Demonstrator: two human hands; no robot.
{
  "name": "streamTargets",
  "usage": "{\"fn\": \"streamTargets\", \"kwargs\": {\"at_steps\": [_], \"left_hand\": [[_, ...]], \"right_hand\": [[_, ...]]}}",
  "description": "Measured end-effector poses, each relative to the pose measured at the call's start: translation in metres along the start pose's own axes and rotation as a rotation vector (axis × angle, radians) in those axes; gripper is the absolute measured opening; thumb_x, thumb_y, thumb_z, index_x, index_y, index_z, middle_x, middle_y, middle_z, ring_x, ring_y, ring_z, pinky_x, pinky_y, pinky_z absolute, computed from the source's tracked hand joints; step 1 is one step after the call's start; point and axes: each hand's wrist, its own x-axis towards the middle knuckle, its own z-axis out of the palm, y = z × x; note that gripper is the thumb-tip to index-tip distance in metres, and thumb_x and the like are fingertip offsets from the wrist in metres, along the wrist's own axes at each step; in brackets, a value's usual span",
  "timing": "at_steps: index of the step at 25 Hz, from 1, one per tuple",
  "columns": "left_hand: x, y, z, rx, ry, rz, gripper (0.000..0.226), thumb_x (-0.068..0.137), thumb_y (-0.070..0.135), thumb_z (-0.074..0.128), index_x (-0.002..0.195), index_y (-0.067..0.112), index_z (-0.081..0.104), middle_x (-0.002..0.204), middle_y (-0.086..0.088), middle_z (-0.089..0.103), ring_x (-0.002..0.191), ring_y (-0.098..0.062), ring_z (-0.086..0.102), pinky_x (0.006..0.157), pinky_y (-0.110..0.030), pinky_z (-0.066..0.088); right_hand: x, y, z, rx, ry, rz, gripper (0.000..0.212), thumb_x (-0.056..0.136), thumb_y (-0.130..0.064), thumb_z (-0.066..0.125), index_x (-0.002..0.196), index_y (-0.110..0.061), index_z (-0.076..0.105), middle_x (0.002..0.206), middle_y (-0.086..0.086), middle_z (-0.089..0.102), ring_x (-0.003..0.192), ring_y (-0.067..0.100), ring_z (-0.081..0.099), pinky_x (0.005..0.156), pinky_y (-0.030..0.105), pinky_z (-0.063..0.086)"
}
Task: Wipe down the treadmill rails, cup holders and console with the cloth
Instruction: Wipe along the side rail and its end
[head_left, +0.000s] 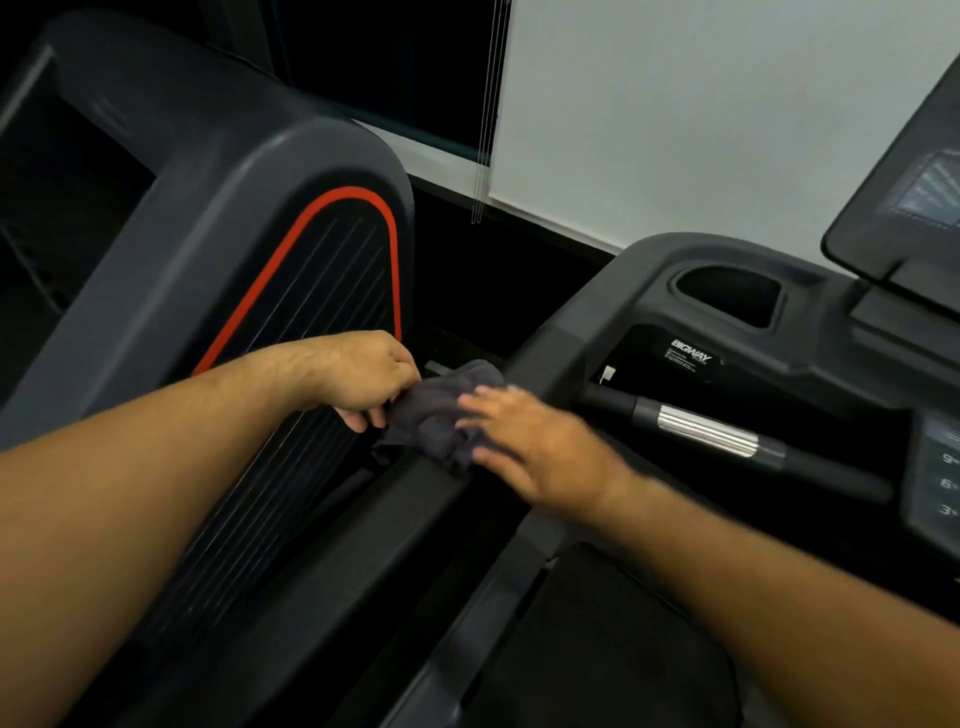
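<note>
Rail step: left hand (363, 376) pinches cloth (431, 415), right hand (540, 447) flat-fingered on it atop rail (374, 525); next, probably press and sweep toward cup holder (727, 293) at 2 o'clock.

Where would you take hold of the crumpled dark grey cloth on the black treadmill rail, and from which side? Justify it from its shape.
Grip the crumpled dark grey cloth at its bunched middle, coming from above: the folds stand proud there, and the black treadmill rail backs it underneath. The left hand pinches its left edge; the right hand lies flat on its right side.
</note>
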Motion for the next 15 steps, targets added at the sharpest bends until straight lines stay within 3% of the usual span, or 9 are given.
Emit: {"fn": "streamTargets", "kwargs": {"at_steps": [3, 5, 9, 12, 15], "left_hand": [[-0.006, -0.002, 0.0, 0.003, 0.039, -0.026, 0.029, 0.101, 0.017, 0.039, 0.119, 0.017, 0.062, 0.103, 0.0, 0.066, 0.085, -0.018, 0.07, 0.075, -0.036, 0.061], [-0.011, -0.01, -0.003, 0.026, 0.066, -0.046, 0.032, 0.101, 0.016, 0.039, 0.127, 0.015, 0.059, 0.103, 0.002, 0.065, 0.085, -0.016, 0.069, 0.074, -0.034, 0.061], [-0.02, -0.023, -0.013, 0.0, 0.1, -0.075, 0.032, 0.102, 0.016, 0.038, 0.126, 0.016, 0.059, 0.102, 0.0, 0.065, 0.086, -0.018, 0.069, 0.074, -0.034, 0.06], [-0.023, -0.025, -0.02, -0.009, 0.078, -0.066, 0.032, 0.103, 0.017, 0.037, 0.125, 0.017, 0.059, 0.104, 0.0, 0.066, 0.089, -0.018, 0.068, 0.076, -0.034, 0.059], [-0.026, -0.021, -0.02, -0.002, 0.057, -0.038, 0.032, 0.102, 0.018, 0.037, 0.126, 0.016, 0.059, 0.105, -0.001, 0.066, 0.09, -0.018, 0.068, 0.073, -0.032, 0.058]], "right_hand": [[0.028, 0.034, -0.025, -0.032, -0.154, 0.353, 0.042, 0.097, -0.036, 0.05, 0.119, -0.004, 0.065, 0.138, 0.011, 0.055, 0.13, 0.028, 0.049, 0.111, 0.042, 0.035], [0.04, 0.018, -0.014, -0.055, -0.163, 0.449, 0.046, 0.097, -0.039, 0.049, 0.128, -0.006, 0.06, 0.138, 0.009, 0.056, 0.134, 0.024, 0.045, 0.113, 0.035, 0.031], [0.042, -0.072, 0.002, 0.136, -0.162, 0.252, 0.053, 0.093, -0.047, 0.039, 0.117, -0.011, 0.068, 0.122, 0.01, 0.066, 0.123, 0.025, 0.055, 0.107, 0.038, 0.039], [0.031, -0.132, 0.008, 0.326, -0.222, 0.113, 0.038, 0.095, -0.034, 0.052, 0.115, -0.006, 0.068, 0.124, 0.011, 0.065, 0.127, 0.024, 0.051, 0.112, 0.04, 0.034], [0.021, -0.099, 0.006, 0.067, -0.117, -0.11, 0.04, 0.093, -0.035, 0.05, 0.105, -0.004, 0.071, 0.116, 0.01, 0.069, 0.116, 0.026, 0.061, 0.106, 0.042, 0.037]]}}
